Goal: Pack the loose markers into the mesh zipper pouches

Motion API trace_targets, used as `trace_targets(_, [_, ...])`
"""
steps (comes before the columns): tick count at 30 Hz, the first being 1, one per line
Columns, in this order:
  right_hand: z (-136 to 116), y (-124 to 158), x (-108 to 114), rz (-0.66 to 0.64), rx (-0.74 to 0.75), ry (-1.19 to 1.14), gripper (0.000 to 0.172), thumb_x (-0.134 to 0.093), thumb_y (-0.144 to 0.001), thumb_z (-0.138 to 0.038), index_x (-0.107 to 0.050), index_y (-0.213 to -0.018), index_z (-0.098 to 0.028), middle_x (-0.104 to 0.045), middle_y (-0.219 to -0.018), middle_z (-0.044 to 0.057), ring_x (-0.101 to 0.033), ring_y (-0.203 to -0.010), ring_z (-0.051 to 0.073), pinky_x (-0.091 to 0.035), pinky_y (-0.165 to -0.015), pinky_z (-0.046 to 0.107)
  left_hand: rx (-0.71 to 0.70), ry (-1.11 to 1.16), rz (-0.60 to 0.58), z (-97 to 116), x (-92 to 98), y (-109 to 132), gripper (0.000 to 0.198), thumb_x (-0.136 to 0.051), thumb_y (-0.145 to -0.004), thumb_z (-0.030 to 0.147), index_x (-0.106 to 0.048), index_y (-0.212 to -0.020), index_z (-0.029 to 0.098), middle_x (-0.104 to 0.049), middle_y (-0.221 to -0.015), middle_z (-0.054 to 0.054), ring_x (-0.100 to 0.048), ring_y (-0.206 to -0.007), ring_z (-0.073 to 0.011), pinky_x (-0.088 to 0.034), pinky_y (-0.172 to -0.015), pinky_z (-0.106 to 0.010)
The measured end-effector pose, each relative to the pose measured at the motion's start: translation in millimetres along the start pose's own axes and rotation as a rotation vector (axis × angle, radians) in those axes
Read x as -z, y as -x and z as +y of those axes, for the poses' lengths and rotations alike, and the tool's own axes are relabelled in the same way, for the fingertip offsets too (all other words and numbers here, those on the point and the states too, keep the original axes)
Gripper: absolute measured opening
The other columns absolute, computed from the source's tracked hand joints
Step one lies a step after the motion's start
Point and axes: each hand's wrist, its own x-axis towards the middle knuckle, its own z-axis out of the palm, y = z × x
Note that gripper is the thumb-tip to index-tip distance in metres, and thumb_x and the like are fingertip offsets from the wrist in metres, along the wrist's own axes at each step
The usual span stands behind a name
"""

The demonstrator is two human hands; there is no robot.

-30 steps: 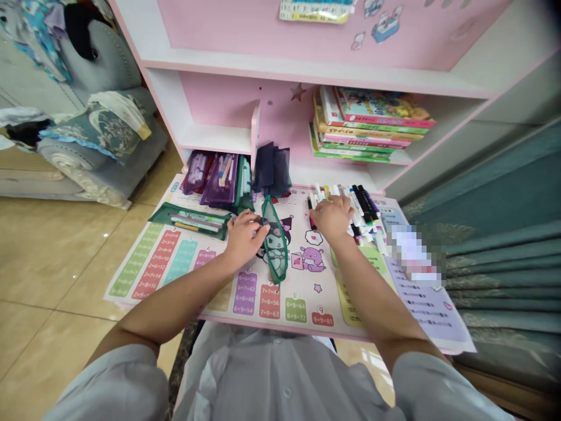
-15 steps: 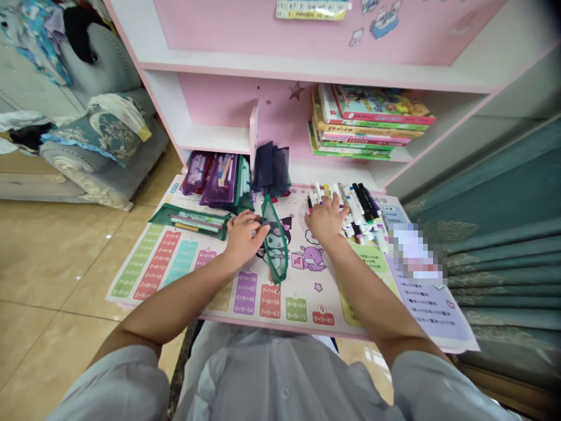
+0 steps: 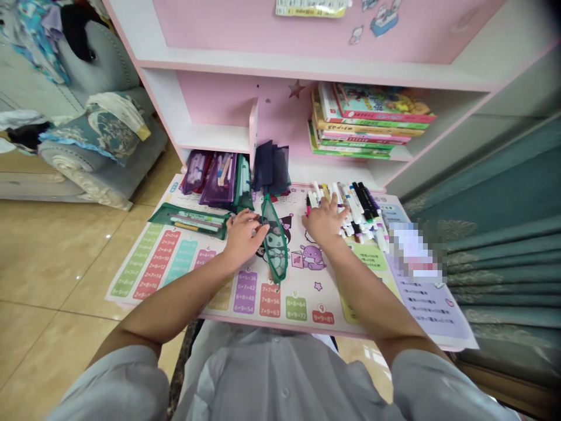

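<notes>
My left hand (image 3: 242, 233) pinches the upper edge of a green mesh pencil pouch (image 3: 274, 241) that stands open on its side in the middle of the desk mat (image 3: 280, 295). My right hand (image 3: 324, 220) rests with fingers curled at the left end of a row of marker pens (image 3: 355, 210) lying on the mat. Its fingertips touch the nearest pens, among them a dark one with a pink end, but I cannot make out whether any pen is gripped.
A filled green pouch (image 3: 193, 220) lies left of my left hand. Purple pouches (image 3: 214, 178) and dark blue mesh pouches (image 3: 272, 166) lean at the desk's back. Books (image 3: 363, 120) are stacked on the shelf. A sofa (image 3: 87, 140) stands left, a teal curtain (image 3: 495, 234) right.
My right hand has slid a little to the left along the pens, from over the row to its left end. My left hand and the green pouch have stayed put.
</notes>
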Motion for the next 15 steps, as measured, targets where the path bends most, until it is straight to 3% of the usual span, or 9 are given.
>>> trace_targets(4, [-0.7, -6.0, -2.5, 0.079, -0.010, -0.058, 0.044, -0.048, -0.090, -0.036, -0.074, -0.111, -0.008, -0.041, -0.155, 0.021, -0.013, -0.152, 0.041, -0.021, -0.112, 0.073, -0.003, 0.004, 0.001, 0.2, -0.2, 0.1, 0.033, -0.062, -0.090, 0.033, -0.061, -0.060, 0.021, -0.072, -0.121, -0.006, -0.050, -0.136, -0.0318, -0.031, -0.115, -0.061])
trace_targets(15, [2.6, -8.4, -7.0, 0.062, 0.032, -0.172, 0.044, -0.047, -0.084, -0.034, -0.075, -0.105, -0.007, -0.040, -0.155, 0.021, -0.015, -0.151, 0.042, -0.024, -0.111, 0.072, -0.016, -0.001, 0.025, -4.4, -3.6, -1.3, 0.029, -0.063, -0.089, 0.034, -0.064, -0.063, 0.022, -0.072, -0.120, -0.005, -0.052, -0.135, -0.0310, -0.033, -0.114, -0.058])
